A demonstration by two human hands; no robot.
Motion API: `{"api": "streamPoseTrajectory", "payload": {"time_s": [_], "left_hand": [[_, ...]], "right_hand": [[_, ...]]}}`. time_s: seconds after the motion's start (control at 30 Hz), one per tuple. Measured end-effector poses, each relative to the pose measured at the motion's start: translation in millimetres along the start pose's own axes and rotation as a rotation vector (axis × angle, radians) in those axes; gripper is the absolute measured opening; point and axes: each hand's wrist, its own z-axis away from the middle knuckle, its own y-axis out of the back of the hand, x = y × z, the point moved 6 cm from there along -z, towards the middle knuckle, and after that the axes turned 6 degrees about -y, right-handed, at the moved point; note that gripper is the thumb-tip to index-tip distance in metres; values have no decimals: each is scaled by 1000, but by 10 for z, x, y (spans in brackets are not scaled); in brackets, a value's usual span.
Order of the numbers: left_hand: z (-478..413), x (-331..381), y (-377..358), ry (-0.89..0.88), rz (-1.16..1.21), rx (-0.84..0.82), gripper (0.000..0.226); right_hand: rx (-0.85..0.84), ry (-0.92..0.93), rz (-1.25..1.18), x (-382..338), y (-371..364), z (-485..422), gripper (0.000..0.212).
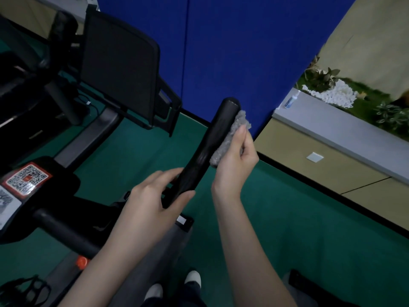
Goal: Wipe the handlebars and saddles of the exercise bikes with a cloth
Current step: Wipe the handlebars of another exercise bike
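A black padded handlebar (212, 138) of the exercise bike slants up through the middle of the view. My left hand (155, 196) grips its lower end, fingers and thumb curled around it. My right hand (234, 160) holds a fluffy grey cloth (228, 136) and presses it against the bar's right side, just below the tip. The bike's dark console screen (119, 78) stands at upper left. No saddle is in view.
A QR-code sticker (27, 178) sits on the bike frame at left. A blue partition (221, 52) stands behind. A spray bottle (291, 100) stands on the grey ledge (332, 127) of a low cabinet at right. Green floor (309, 229) below; my shoes (192, 278).
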Motion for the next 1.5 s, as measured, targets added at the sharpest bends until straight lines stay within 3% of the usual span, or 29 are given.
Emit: {"api": "streamPoseTrajectory", "payload": {"time_s": [0.17,0.3,0.47,0.73,0.83,0.97,1.07,1.2,1.43,1.5], "left_hand": [[-7,10,0,-8,-18,-3,38],[-17,13,0,-5,-11,1,39],[0,4,5,7,0,3,41],[5,-52,-14,22,7,-25,44],[2,-67,-24,33,7,-35,46],[4,-75,-26,44,14,-54,50],[12,-72,-36,47,4,-63,50],[18,-71,-32,46,4,-67,48],[26,-73,-33,42,23,-71,46],[22,-70,-31,46,27,-72,46]], "right_hand": [[-19,-11,55,132,98,197,29],[16,-55,-46,32,32,-1,13],[92,68,-22,-128,17,-125,10],[92,60,-1,-229,26,-157,6],[-51,72,139,-426,-66,-442,10],[-488,220,610,-764,-302,-760,13],[-751,409,806,-981,-481,-728,10],[-849,667,904,-1049,-533,-549,11],[-604,228,640,-816,-320,-787,10],[-599,-31,459,-663,-249,-822,13]]}}
